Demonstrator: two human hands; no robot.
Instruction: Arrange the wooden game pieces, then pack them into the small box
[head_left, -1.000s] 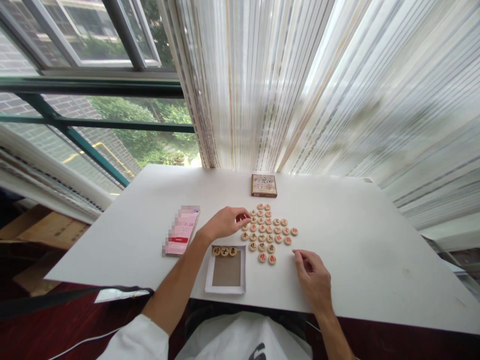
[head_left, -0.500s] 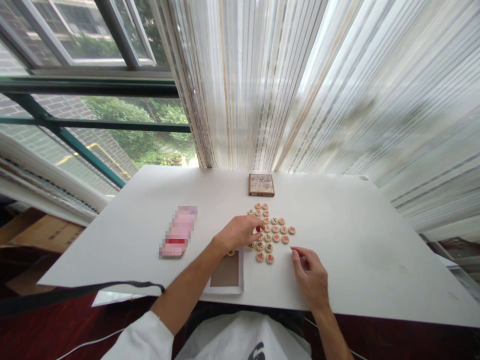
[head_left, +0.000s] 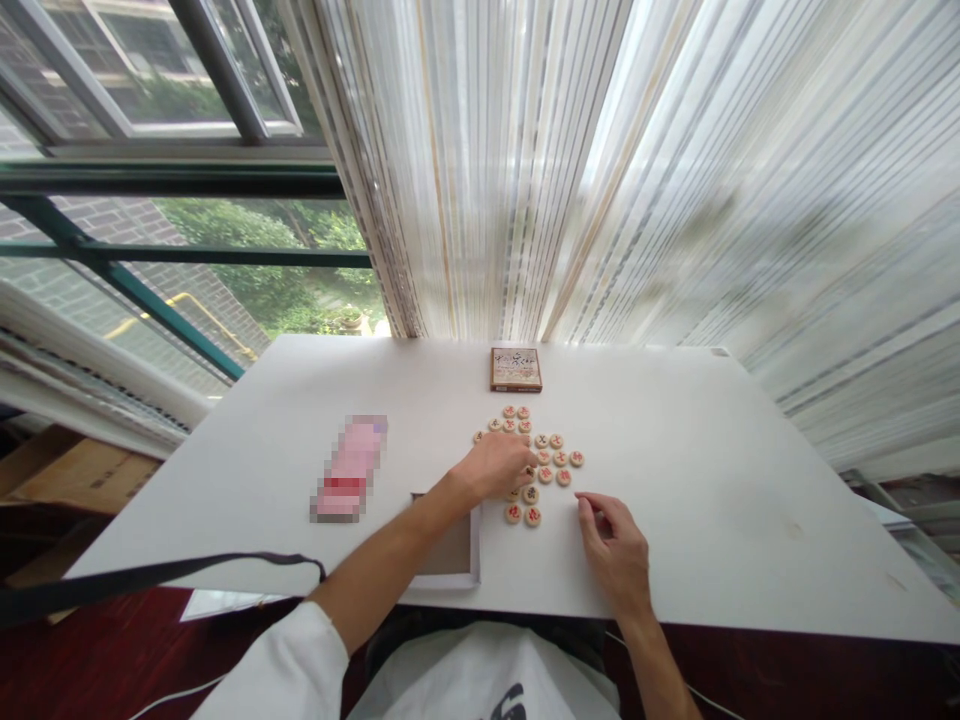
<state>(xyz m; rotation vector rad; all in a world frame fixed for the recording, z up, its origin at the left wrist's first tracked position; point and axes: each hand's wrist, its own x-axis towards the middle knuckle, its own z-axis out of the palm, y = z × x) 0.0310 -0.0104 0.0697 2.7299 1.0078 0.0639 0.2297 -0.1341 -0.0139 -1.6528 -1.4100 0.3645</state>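
Observation:
Round wooden Chinese chess pieces (head_left: 563,477) with red or black characters lie face up in a loose cluster on the white table (head_left: 712,500). My left hand (head_left: 496,465) reaches over the cluster from the left, its bent fingertips down among the pieces beside a red one. The fingers are closed together, and they hide whatever is between them. To the right of the cluster, my right hand (head_left: 616,550) rests on the table with curled fingers; nothing shows in it. An open shallow box (head_left: 475,560) with a white rim lies partly under my left forearm.
A flat box with a printed lid (head_left: 516,370) lies at the back of the table. On the left is a pink blurred item (head_left: 351,470). A dark strap (head_left: 187,568) crosses the lower left. Striped curtains (head_left: 480,170) and a window border the far side.
My left hand has moved slightly right and its fingers have drawn closer together. A black piece beside the box is now hidden by my forearm. The right hand keeps its pose. The view has shifted slightly.

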